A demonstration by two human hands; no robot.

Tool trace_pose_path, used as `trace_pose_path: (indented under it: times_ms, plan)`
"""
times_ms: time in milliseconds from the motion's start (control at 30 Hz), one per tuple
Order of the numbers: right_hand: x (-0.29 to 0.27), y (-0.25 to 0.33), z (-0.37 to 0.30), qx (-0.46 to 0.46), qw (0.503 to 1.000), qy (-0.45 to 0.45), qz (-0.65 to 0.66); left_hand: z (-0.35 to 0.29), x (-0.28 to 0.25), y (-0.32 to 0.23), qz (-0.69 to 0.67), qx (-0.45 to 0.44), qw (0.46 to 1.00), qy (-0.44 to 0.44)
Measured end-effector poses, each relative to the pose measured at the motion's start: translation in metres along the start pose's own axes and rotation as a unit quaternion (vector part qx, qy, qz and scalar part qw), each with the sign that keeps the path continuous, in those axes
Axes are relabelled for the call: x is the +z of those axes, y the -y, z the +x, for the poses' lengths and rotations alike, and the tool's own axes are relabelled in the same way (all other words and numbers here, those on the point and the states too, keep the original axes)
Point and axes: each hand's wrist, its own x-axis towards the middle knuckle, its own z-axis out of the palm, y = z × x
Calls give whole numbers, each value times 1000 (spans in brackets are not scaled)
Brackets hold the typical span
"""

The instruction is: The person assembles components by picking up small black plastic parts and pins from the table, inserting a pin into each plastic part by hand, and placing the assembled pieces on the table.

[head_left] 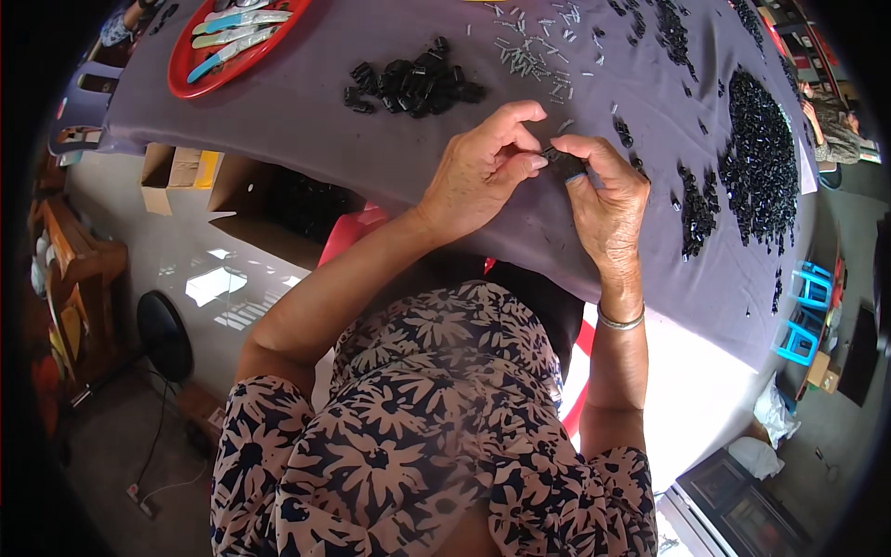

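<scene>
My left hand (478,172) and my right hand (608,200) meet above the near edge of a cloth-covered table. Between their thumbs and index fingers is a small black plastic piece (554,153), partly covered by the fingertips. My left thumb and index finger pinch its left end, while my right fingers close on the other end. Something pale blue shows at the tip of my right thumb. Just beyond my hands lie small clear rod-like pieces (527,60), scattered loosely. A heap of larger black plastic pieces (413,84) rests to the left.
A red tray (179,79) with several blue and white handled tools stands at the far left. Many small black parts (756,158) are piled on the right. Below the table's left edge sits an open cardboard box (246,200). Blue stools (800,339) stand beyond the right side.
</scene>
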Motion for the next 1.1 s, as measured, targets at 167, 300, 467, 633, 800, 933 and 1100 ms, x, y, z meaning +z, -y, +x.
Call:
trace_pose_path:
  times_ms: [167, 300, 467, 633, 800, 933, 1100]
  plan:
    - [1, -7, -1, 22, 998, 15, 58, -2, 2, -3, -36, -17, 999, -9]
    - [3, -10, 0, 9, 999, 26, 42, -1, 1, -4, -31, -31, 999, -14]
    - [-3, -11, -6, -45, 998, 32, -34, -2, 4, -1, 210, 80, 974, 20]
    - [-3, -11, -19, -63, 995, 15, -71, -4, 4, 2, 318, 182, 930, 34]
    - [2, -12, -28, -110, 990, -4, -93, -6, 6, 0, 256, 84, 962, 35]
    - [3, -13, -33, -91, 994, -6, -68, -6, 4, -1, 216, 97, 971, 44]
    - [-4, -6, -28, 8, 999, 47, 7, -3, 4, -8, 198, 32, 977, 69]
